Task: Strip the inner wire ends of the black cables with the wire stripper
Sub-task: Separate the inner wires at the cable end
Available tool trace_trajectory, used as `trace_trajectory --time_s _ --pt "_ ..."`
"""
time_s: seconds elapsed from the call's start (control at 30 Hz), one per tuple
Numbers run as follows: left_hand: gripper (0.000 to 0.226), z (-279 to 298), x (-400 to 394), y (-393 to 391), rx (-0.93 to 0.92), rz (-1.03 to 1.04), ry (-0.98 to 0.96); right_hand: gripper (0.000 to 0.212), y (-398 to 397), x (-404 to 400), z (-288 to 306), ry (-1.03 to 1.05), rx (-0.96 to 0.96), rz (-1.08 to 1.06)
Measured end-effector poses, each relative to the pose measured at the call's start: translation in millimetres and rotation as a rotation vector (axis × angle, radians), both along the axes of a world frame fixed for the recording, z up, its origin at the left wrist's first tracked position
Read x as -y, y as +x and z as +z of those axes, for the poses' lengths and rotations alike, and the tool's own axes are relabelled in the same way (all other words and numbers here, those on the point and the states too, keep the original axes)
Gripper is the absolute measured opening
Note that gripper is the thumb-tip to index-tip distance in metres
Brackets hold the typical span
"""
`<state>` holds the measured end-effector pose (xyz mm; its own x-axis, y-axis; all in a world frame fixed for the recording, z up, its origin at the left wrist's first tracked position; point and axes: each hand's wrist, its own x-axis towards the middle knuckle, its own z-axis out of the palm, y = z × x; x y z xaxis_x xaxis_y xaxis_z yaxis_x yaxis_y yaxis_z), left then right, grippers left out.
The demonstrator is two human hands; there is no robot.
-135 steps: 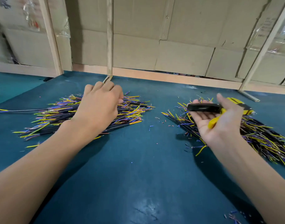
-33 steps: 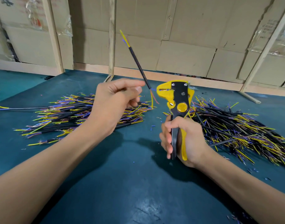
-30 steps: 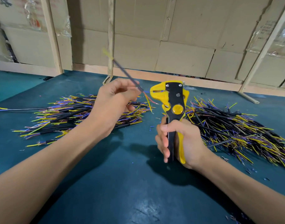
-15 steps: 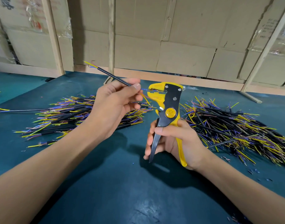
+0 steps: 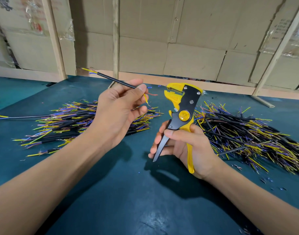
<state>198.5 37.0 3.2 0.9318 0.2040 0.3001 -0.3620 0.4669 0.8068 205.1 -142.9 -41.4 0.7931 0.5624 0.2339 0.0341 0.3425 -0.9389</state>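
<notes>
One black cable (image 5: 117, 81), pinched by left fingers (image 5: 140, 89), slants up-left; right hand (image 5: 184, 145) grips upright wire stripper (image 5: 182, 106).

Teal table top (image 5: 128, 200), cardboard wall (image 5: 187, 61) behind, pale wooden posts (image 5: 116, 39)

Even light, perhaps overhead; edges warped.

A dark teal table (image 5: 128, 200) is carrying two heaps of black cables: one (image 5: 69, 122) lying toward its left edge, another (image 5: 250, 136) spreading toward its right edge, with tiny insulation scraps (image 5: 267, 181) lying near the right heap.
</notes>
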Motion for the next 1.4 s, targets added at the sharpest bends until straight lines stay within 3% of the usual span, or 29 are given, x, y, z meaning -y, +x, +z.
trace_trajectory --time_s 0.17,0.63,0.73,1.4 --pt "0.012 4.4 -0.7 -0.5 -0.015 0.029 -0.094 0.006 0.2 0.5 -2.4 -0.068 0.042 -0.005" --pt "0.015 5.5 4.2 -4.3 -0.004 -0.040 -0.078 0.009 0.0 1.2 -2.7 -0.075 0.042 0.028" --pt "0.016 5.5 5.8 -5.3 -0.005 -0.025 -0.048 0.015 0.4 1.7 -3.1 -0.079 0.062 0.054" --pt "0.010 8.1 9.2 -8.0 0.006 0.080 0.002 0.010 1.3 1.5 -3.5 -0.103 0.102 0.077"
